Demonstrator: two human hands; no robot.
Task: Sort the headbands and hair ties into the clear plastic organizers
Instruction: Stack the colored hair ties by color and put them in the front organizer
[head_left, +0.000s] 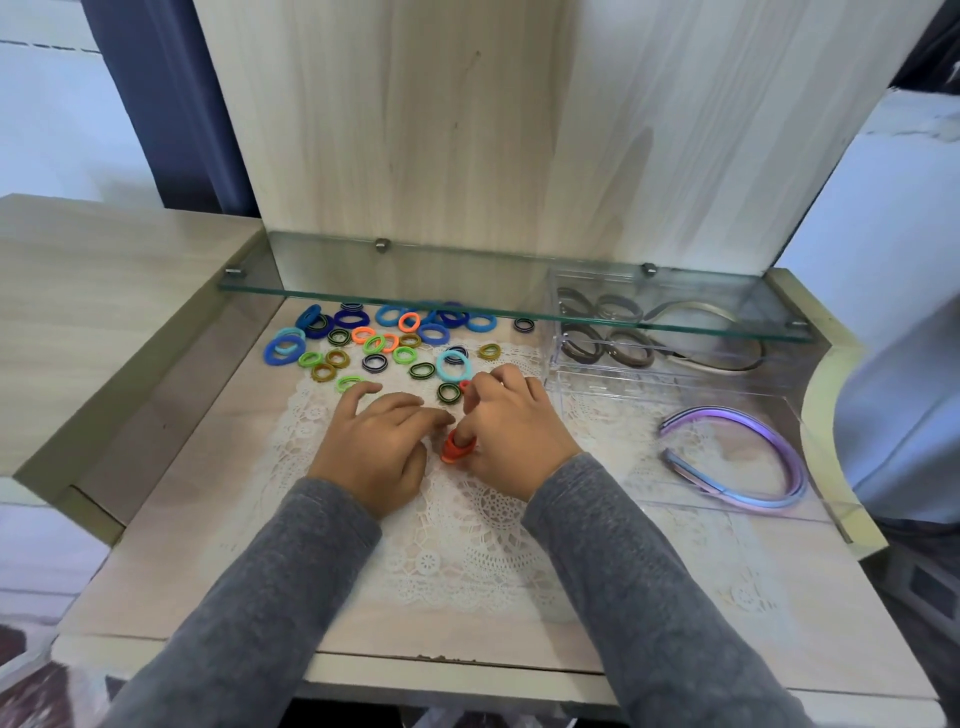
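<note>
The right hand (511, 431) curled around orange hair ties (456, 450) looped on one digit, probably gathering one colour for the clear organizer (623, 376), while the left hand (374, 447) lay spread, empty.

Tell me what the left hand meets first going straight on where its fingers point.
Probably the dark green striped fabric hair tie, just beyond the left hand, beside the right hand gripping an orange fabric hair tie; depth unclear.

A white lace doily (467, 545) lies on the pale wooden desktop (182, 545). Above its far part a glass shelf (415, 283) is fixed by metal clips (382, 244) to a wood-grain back panel (441, 130). A dark blue curtain (171, 104) hangs behind at the left.
</note>
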